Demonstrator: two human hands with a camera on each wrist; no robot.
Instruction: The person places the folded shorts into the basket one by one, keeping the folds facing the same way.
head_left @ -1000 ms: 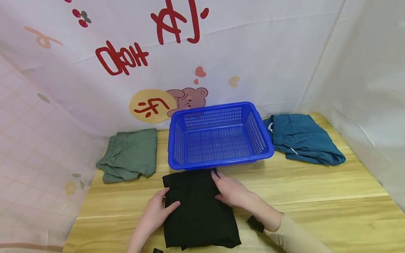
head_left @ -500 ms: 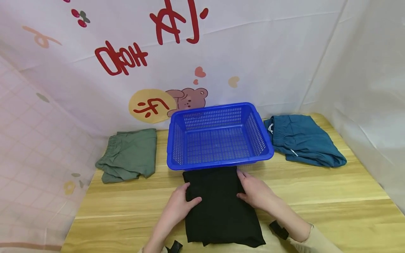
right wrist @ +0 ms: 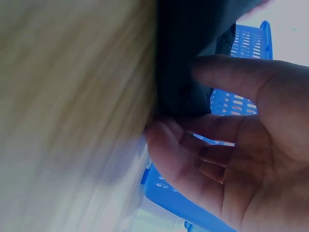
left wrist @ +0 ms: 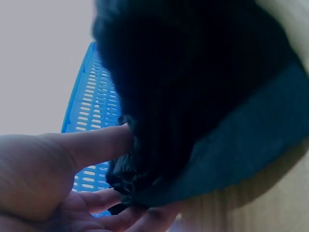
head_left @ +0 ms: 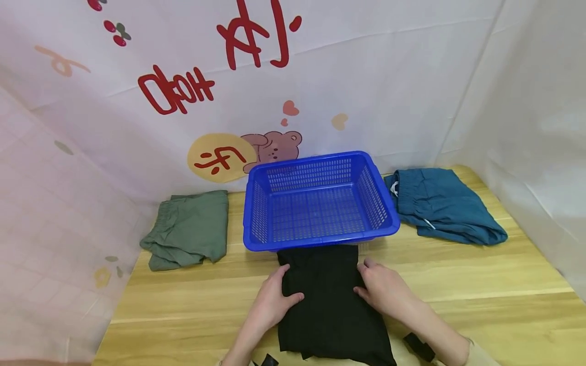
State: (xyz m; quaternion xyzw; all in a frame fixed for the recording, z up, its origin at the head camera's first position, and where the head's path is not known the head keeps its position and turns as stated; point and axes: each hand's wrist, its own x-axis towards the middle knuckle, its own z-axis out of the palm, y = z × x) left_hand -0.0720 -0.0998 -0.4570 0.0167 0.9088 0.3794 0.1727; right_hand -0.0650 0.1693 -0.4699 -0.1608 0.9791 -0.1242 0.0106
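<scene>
A folded black garment lies on the table just in front of the blue basket, its far edge close to the basket's rim. My left hand grips its left side, the thumb on top of the cloth and the fingers under its gathered edge in the left wrist view. On the opposite side my right hand holds the edge near the far corner. In the right wrist view its thumb presses on the cloth, while the fingers curl at the edge down by the tabletop.
A blue plastic basket with perforated walls stands at the back centre, with nothing inside. Folded green shorts lie to its left. A folded teal garment with a white drawstring lies to its right. Printed curtains surround the table.
Both hands have moved the black garment to the right, mostly in the first half second and slightly since. It now lies more squarely before the basket. The basket and other clothes stayed put.
</scene>
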